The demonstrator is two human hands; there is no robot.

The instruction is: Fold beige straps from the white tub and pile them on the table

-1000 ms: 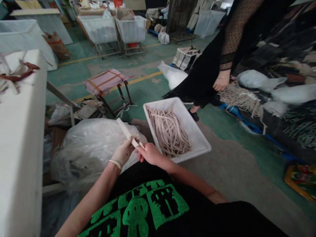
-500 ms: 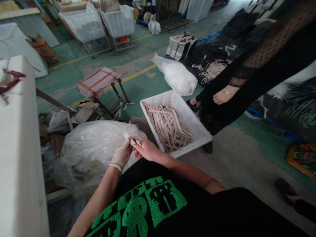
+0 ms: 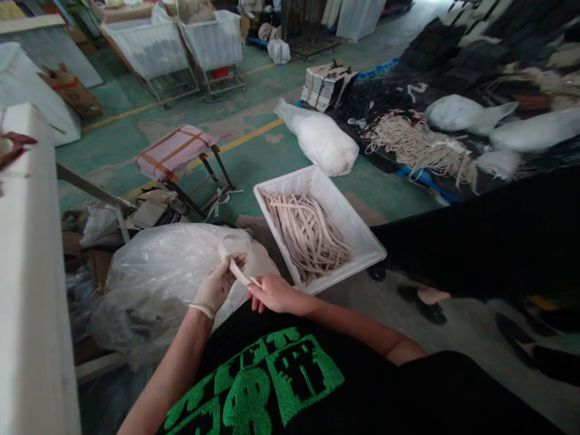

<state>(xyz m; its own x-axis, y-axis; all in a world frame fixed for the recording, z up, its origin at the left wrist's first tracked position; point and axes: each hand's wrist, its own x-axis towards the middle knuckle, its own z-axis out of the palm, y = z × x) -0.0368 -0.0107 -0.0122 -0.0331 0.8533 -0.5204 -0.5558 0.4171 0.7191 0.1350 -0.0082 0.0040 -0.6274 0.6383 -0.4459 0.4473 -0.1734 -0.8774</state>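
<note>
A short length of pale strap (image 3: 240, 272) stretches between my two hands. My left hand (image 3: 214, 286), in a white glove, is closed on its left part, and a loop of the strap curls up above the fingers. My bare right hand (image 3: 273, 293) pinches the other end. Under and behind the hands lies a big clear plastic bag (image 3: 154, 260). To the right of my right hand, a white plastic bin (image 3: 362, 241) holds a tangled heap of pale pinkish straps (image 3: 312, 232).
A stool with a pink padded top (image 3: 176, 151) stands ahead left. A stuffed white bag (image 3: 324, 142) lies on the floor past the bin. Beige cords (image 3: 421, 145) are piled at the right, near people in dark clothes. A white surface (image 3: 34, 272) borders my left.
My hands have moved apart, the left one going left, so more of the strap shows between them. The person beside the bin has moved right, uncovering the cord pile.
</note>
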